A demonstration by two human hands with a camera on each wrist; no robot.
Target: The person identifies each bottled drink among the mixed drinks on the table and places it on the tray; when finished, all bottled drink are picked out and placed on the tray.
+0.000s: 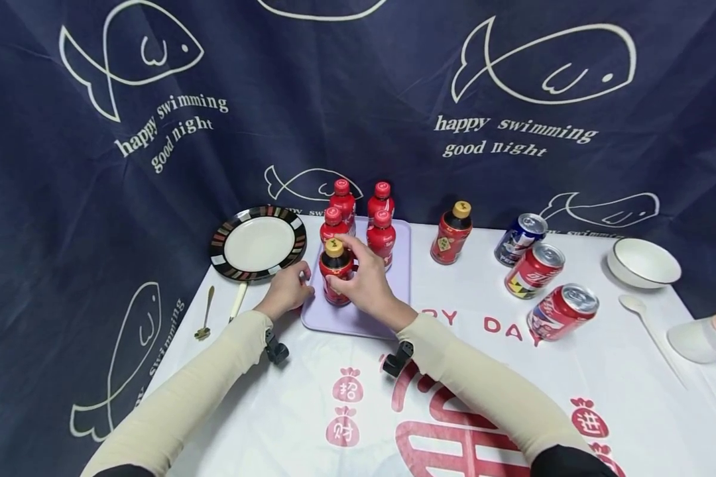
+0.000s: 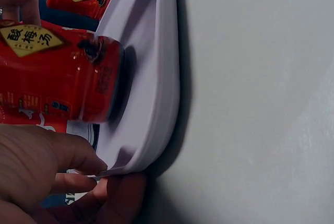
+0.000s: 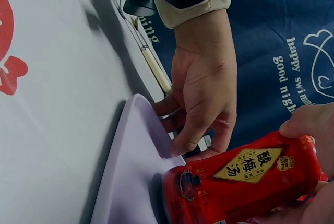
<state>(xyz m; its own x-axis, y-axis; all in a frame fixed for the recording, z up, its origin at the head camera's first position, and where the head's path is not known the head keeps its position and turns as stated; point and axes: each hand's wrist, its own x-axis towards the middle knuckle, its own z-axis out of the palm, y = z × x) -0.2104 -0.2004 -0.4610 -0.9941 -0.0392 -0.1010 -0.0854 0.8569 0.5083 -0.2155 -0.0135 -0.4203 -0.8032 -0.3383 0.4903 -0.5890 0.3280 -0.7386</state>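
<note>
On the lilac tray [image 1: 401, 278], my right hand [image 1: 371, 281] grips a gold-capped drink bottle [image 1: 331, 265] with a red label. The bottle's base [image 2: 116, 80] is close over the tray floor, near the front left corner. My left hand [image 1: 286, 289] pinches the tray's left rim, thumb [image 2: 78, 153] on the inner side and fingers below in the left wrist view. Behind the held bottle, several red-capped bottles [image 1: 382, 240] stand in two columns on the tray. In the right wrist view the held bottle's yellow diamond label [image 3: 249, 165] faces the camera.
A second gold-capped bottle [image 1: 451, 235] stands right of the tray. Further right are a blue can [image 1: 516, 244], two red cans [image 1: 531, 273], a white bowl [image 1: 641, 265], a pale spoon [image 1: 650, 331] and a cup [image 1: 695, 341]. A dark-rimmed plate [image 1: 259, 244] and a small gold spoon [image 1: 206, 315] lie left.
</note>
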